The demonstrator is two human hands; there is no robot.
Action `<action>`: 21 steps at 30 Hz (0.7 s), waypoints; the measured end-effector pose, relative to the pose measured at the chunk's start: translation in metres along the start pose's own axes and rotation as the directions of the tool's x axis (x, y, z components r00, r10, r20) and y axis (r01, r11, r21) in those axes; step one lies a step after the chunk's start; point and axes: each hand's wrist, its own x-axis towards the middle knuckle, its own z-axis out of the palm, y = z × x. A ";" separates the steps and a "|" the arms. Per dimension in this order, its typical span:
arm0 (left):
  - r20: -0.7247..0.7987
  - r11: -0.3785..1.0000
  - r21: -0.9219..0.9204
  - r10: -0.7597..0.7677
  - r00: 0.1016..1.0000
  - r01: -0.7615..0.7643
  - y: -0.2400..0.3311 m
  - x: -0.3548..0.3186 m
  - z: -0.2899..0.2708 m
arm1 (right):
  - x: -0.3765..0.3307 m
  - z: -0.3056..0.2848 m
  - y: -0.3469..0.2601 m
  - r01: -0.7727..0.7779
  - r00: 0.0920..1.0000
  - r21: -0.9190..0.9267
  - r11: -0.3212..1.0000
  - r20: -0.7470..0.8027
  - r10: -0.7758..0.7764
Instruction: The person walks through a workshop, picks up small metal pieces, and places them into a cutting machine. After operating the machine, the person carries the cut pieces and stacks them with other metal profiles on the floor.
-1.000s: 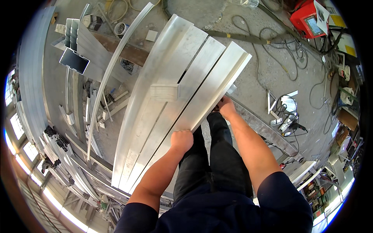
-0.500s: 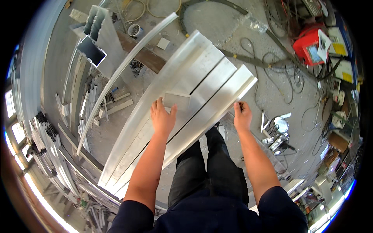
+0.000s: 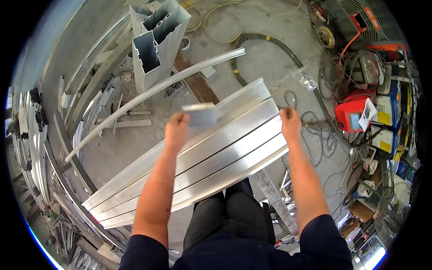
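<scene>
Aluminium profiles (image 3: 216, 153), lying side by side as a long bundle, are crossed by both forearms. A short blurred aluminium offcut (image 3: 200, 114) is clamped in the left hand (image 3: 176, 130) above the bundle's far end. The right hand (image 3: 290, 123) is closed at the far right edge; what its grip encloses cannot be told. The bundle's near end is lost among stacked rails (image 3: 31, 148). Bare concrete floor (image 3: 265, 58) lies beyond.

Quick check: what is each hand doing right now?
Left hand: closed on a small metal piece.
Right hand: gripping the end of the aluminium profiles.
</scene>
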 end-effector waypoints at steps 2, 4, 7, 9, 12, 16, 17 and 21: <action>-0.038 0.995 0.056 0.082 0.996 -0.080 0.008 0.041 -0.018 | 0.045 0.026 0.007 0.102 0.994 -0.077 0.992 -0.021 -0.104; -0.033 0.975 0.221 0.046 0.998 -0.037 0.016 0.069 -0.025 | 0.077 0.053 0.009 0.207 0.977 -0.183 0.961 -0.012 -0.213; -0.001 0.921 0.376 0.107 0.994 -0.099 0.012 0.106 -0.018 | 0.109 0.082 0.002 0.037 0.975 -0.279 0.959 0.222 0.027; 0.022 0.903 0.406 0.146 0.989 -0.143 0.006 0.118 -0.011 | 0.106 0.091 -0.016 -0.018 0.967 -0.311 0.950 0.238 0.096; 0.072 0.926 0.349 0.125 0.989 -0.143 0.001 0.131 0.002 | 0.100 0.093 -0.035 -0.085 0.973 -0.314 0.946 0.178 0.147; 0.244 0.908 0.406 0.004 0.970 -0.106 0.009 0.140 0.018 | 0.097 0.092 -0.036 -0.137 0.981 -0.304 0.943 0.092 0.172; 0.303 0.887 0.449 -0.039 0.952 -0.106 0.010 0.145 0.020 | 0.097 0.092 -0.030 -0.126 0.987 -0.277 0.953 0.063 0.148; 0.306 0.898 0.384 0.095 0.947 -0.214 -0.009 0.159 0.032 | 0.092 0.095 -0.020 -0.100 0.995 -0.176 0.979 -0.041 0.094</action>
